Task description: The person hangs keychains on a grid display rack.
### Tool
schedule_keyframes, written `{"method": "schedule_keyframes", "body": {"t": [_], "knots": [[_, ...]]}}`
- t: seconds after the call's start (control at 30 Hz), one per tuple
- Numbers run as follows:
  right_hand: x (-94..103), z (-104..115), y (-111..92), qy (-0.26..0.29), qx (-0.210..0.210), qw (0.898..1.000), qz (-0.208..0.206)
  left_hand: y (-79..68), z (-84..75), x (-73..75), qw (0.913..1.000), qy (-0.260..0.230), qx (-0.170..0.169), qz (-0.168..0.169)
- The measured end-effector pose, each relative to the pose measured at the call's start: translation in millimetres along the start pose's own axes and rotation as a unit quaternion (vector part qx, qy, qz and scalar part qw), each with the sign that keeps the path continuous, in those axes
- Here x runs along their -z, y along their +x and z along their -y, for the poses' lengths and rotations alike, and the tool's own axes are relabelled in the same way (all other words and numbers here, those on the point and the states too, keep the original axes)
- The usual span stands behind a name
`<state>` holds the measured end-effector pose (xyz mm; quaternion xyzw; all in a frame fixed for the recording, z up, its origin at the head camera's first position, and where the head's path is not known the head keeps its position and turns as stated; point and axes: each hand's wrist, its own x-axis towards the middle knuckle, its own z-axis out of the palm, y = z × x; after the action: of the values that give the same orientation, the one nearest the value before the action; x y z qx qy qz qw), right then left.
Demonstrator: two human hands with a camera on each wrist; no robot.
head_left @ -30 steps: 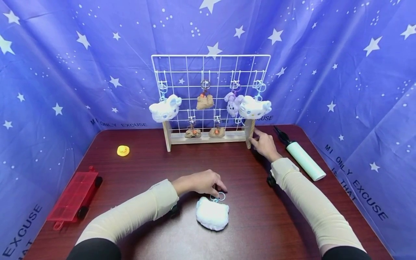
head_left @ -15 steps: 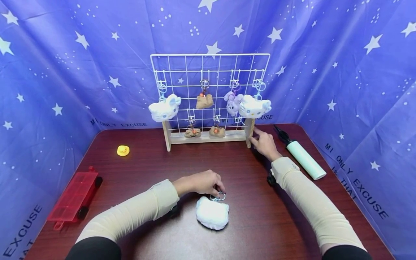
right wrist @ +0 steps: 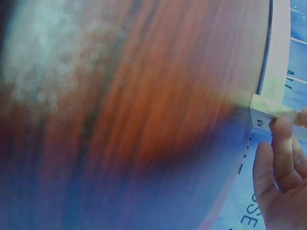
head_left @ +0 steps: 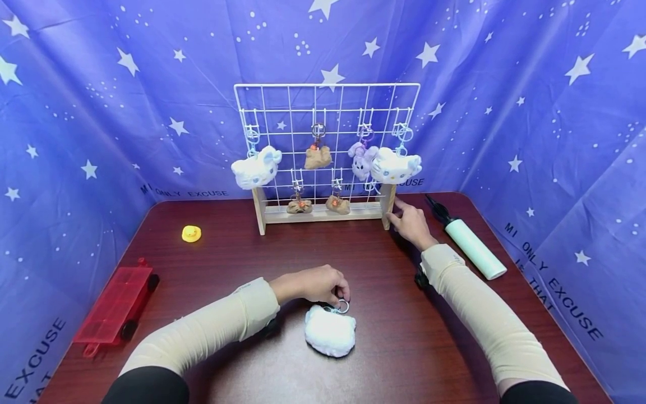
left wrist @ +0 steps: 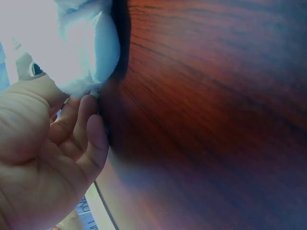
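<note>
A white plush keychain (head_left: 330, 332) lies on the table in front of my left hand (head_left: 319, 284). Thumb and fingers of that hand pinch at its key ring (head_left: 344, 306). The left wrist view has the plush (left wrist: 91, 43) beside the curled fingers, which partly hide the ring. At the rack's right end, my right hand (head_left: 411, 225) grips the wooden leg (head_left: 387, 209) of the white wire rack (head_left: 323, 215). In the right wrist view the fingers touch that wooden leg (right wrist: 261, 115); part of the grip is out of frame.
Plush keychains hang from the rack's hooks: white ones (head_left: 256, 168) at both ends, brown ones (head_left: 318, 158) midway, a purple one (head_left: 361, 163). A yellow duck (head_left: 191, 234) and red cart (head_left: 115, 306) stand left. A pale green pump (head_left: 474, 249) lies right.
The fingers of my left hand have drawn in slightly at the key ring, and the ring has shifted a little. My right hand stays on the rack's leg.
</note>
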<state>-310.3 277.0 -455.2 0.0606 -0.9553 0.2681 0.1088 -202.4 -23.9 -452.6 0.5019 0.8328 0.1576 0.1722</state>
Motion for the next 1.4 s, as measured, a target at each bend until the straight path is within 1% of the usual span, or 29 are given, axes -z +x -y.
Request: {"method": "schedule_keyframes", "body": {"t": [0.17,0.27,0.37,0.53,0.7,0.87,1.0,1.17,1.4], "knots": [[-0.5,0.2,0.1,0.001,-0.001,1.0,0.001,-0.1,0.0,-1.5,0.9998,-0.021,0.007,-0.001],[-1.0,0.2,0.1,0.001,-0.002,1.0,0.002,-0.6,0.7,-2.9,0.999,-0.043,0.011,-0.001],[-1.1,0.5,-0.5,0.002,-0.001,1.0,0.001,-0.8,1.6,-3.5,0.9986,-0.053,0.007,0.001],[-1.2,0.9,-1.5,0.007,-0.003,1.0,0.003,-2.6,2.7,-1.3,0.9992,-0.034,-0.017,0.011],[-0.8,0.5,-0.9,0.003,-0.003,1.0,0.0,-5.8,2.7,1.8,0.999,-0.017,-0.03,0.029],[0.4,1.5,-0.2,0.002,0.0,1.0,-0.004,-6.5,2.2,2.5,0.9988,-0.012,-0.041,0.023],[0.4,1.4,-0.2,0.004,0.002,1.0,-0.002,-6.9,1.2,2.5,0.9992,-0.016,-0.033,0.015],[0.0,1.2,-1.0,0.004,-0.001,1.0,0.0,-6.7,1.7,0.8,0.9989,-0.042,-0.014,0.014],[0.3,1.6,-1.3,0.007,-0.003,1.0,0.001,-7.8,3.9,0.5,0.9986,-0.051,-0.006,0.016]]}}
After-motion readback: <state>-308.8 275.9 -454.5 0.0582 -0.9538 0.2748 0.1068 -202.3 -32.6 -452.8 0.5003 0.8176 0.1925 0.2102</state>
